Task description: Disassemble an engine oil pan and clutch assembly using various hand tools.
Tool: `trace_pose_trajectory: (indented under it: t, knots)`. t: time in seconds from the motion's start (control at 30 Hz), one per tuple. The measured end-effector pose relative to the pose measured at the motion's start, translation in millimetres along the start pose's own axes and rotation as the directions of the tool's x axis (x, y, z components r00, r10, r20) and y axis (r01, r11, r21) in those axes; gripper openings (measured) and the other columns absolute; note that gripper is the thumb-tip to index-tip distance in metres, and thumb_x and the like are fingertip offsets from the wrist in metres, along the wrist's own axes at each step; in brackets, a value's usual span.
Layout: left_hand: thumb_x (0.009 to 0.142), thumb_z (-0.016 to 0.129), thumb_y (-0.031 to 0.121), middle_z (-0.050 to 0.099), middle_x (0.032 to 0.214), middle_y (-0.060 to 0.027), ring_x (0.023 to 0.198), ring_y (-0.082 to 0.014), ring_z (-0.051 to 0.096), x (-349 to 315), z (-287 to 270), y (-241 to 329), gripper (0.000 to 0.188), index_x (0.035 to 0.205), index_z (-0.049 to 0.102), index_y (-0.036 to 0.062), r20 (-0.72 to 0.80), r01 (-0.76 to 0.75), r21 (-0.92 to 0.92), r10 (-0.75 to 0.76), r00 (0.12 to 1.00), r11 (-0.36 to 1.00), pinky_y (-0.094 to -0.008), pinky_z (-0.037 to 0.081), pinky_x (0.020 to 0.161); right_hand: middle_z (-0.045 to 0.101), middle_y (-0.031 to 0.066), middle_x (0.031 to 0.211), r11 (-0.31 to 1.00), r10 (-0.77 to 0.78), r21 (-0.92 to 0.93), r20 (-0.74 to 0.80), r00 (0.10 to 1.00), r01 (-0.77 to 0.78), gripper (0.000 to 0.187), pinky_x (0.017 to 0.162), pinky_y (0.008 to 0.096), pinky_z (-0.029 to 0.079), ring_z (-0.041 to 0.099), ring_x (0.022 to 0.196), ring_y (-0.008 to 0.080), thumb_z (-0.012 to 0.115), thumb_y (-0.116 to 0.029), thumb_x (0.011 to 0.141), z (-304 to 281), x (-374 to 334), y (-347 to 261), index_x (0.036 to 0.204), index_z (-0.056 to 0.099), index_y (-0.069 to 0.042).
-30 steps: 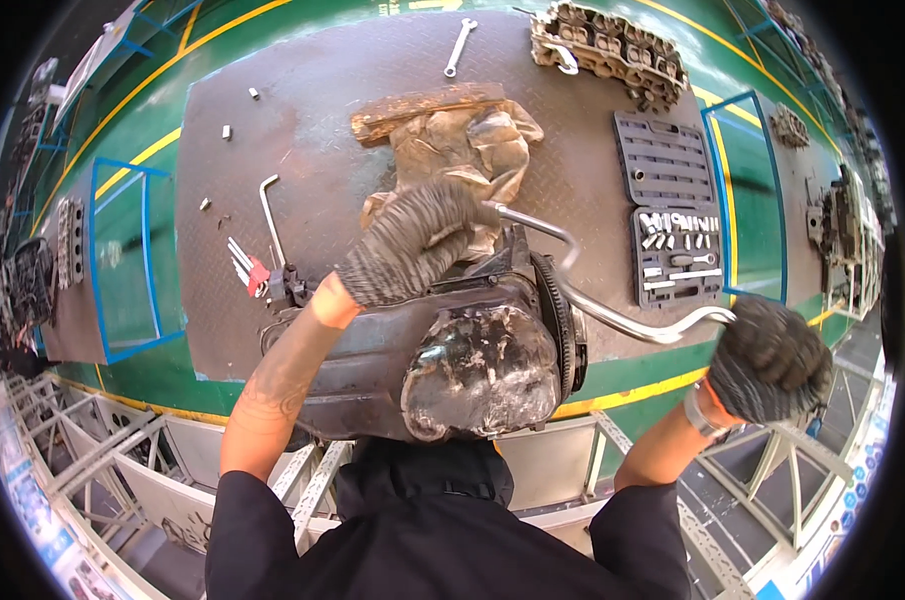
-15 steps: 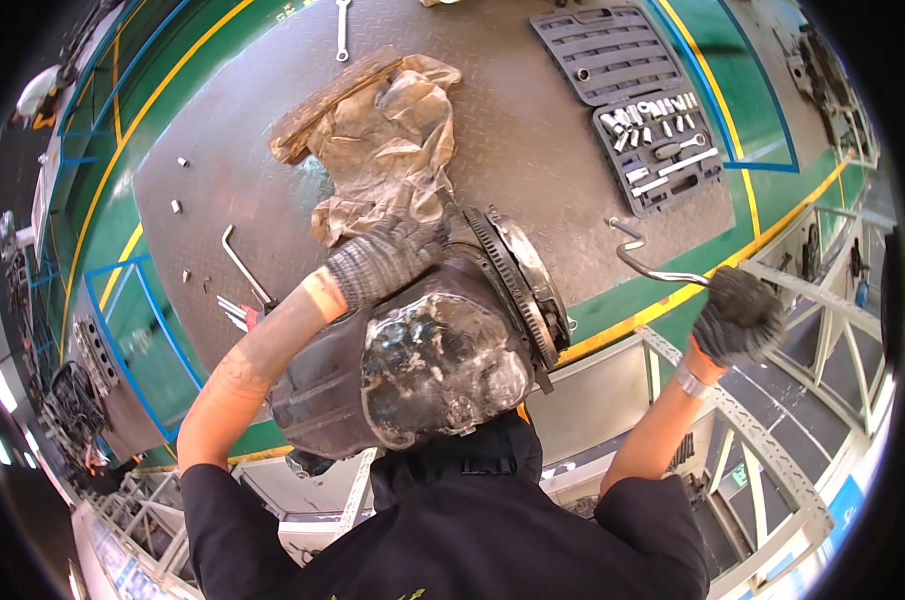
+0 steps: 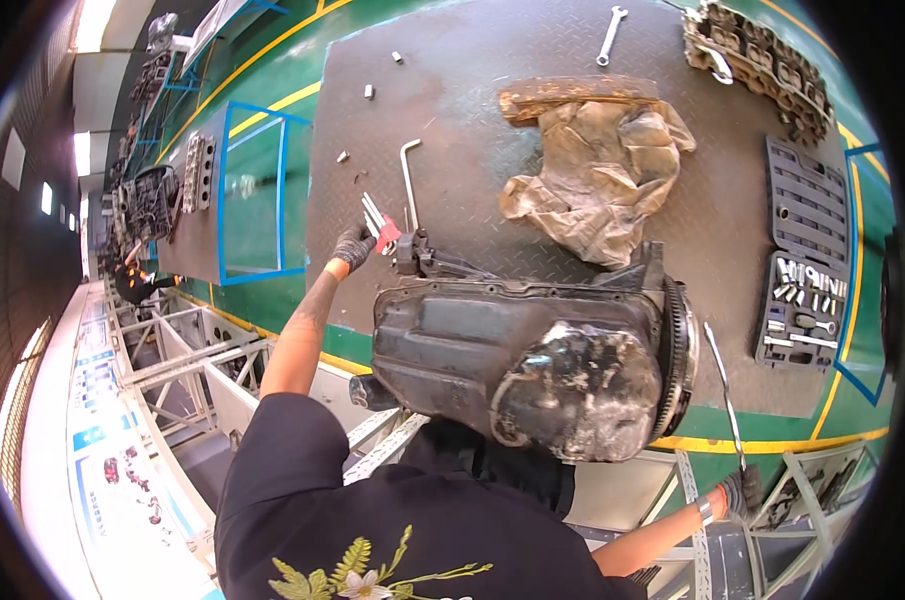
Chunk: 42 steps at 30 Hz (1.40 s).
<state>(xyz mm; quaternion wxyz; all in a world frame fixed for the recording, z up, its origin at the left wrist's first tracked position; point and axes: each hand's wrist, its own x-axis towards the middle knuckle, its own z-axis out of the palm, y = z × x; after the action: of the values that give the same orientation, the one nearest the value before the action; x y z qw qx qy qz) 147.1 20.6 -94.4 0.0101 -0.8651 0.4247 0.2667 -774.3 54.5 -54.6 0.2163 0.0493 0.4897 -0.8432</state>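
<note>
My left hand (image 3: 355,248), in a dark grey knit glove, is at the far end of my stretched arm. Its fingers are closed at the edge of a red-holdered hex key set (image 3: 385,234) with several silver rods, lying on the metal tabletop. An L-shaped wrench (image 3: 410,185) lies beside the set. Low on the right, my gloved right hand (image 3: 741,492) is wrapped round the lower end of a speed brace (image 3: 725,390), which points up past the engine's toothed ring. The dark engine (image 3: 453,335), with its dented oil pan (image 3: 583,390) uppermost, sits close before me.
Stained brown paper (image 3: 613,175) and a wooden block (image 3: 573,97) lie beyond the engine. A combination wrench (image 3: 612,38), a cylinder head (image 3: 758,65) and an open socket case (image 3: 801,320) are farther off. Small metal pieces (image 3: 370,91) are scattered at left.
My left hand has left the engine and reached left to the hex key set. My right hand has lowered with the speed brace. The view has swung left.
</note>
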Motion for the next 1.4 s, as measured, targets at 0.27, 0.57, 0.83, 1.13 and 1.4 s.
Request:
trace_pose_trajectory:
  t: [0.27,0.57,0.83,1.13,1.4]
  knots:
    - [0.074,0.062,0.030,0.069,0.100,-0.0204,0.095,-0.0336,0.067,30.4,43.9,-113.8,0.037,0.099,0.071,0.0042,0.155,0.135,0.135,-0.155,0.976,0.982,-0.0413,0.051,0.084,0.064,0.0193,0.103,0.830,0.495,-0.108,-0.309,0.812,-0.547,0.053,0.079,0.0490,0.046,0.059,0.097,0.0340,0.042,-0.037,0.093,-166.1,83.7,151.4,0.116,0.056,0.008]
    - [0.087,0.055,0.051,0.065,0.117,-0.0219,0.115,-0.0395,0.058,5.6,107.7,-169.8,0.059,0.127,0.059,0.0072,0.005,-0.037,-0.063,0.037,0.999,0.997,-0.0435,0.044,0.100,0.062,0.0161,0.111,0.540,0.674,-0.610,-0.099,0.732,-0.580,0.051,0.082,0.0442,0.047,0.058,0.102,0.0309,0.046,-0.036,0.093,-84.3,15.6,203.8,0.122,0.054,0.004]
    - [0.095,0.050,0.051,0.060,0.125,-0.0089,0.113,-0.0195,0.056,-222.4,38.6,-30.0,0.067,0.141,0.043,0.0029,0.365,0.226,-0.839,0.203,0.909,0.495,-0.0344,0.045,0.094,0.054,0.0084,0.132,0.376,0.511,-0.873,0.476,0.715,0.312,0.052,0.097,0.0356,0.044,0.054,0.115,0.0229,0.056,-0.036,0.094,103.1,-203.9,53.7,0.136,0.049,-0.006]
    - [0.084,0.071,0.034,0.056,0.132,-0.0133,0.121,-0.0256,0.055,-277.8,30.1,-9.3,0.068,0.139,0.044,0.0034,0.453,0.479,-0.877,0.407,0.793,0.042,-0.0387,0.047,0.101,0.051,0.0225,0.135,0.383,0.357,-0.555,0.826,0.436,0.738,0.052,0.107,0.0402,0.037,0.050,0.124,0.0332,0.061,-0.028,0.094,125.5,-285.4,54.9,0.136,0.048,0.000]
    - [0.080,0.069,0.021,0.064,0.119,-0.0148,0.105,-0.0273,0.065,-283.8,38.2,-6.7,0.052,0.127,0.056,0.0021,0.454,0.512,-0.854,0.348,0.820,-0.090,-0.0394,0.053,0.093,0.052,0.0167,0.138,0.283,0.482,-0.535,0.797,0.364,0.796,0.044,0.107,0.0361,0.037,0.049,0.128,0.0281,0.051,-0.027,0.099,118.3,-217.9,91.9,0.137,0.050,-0.004]
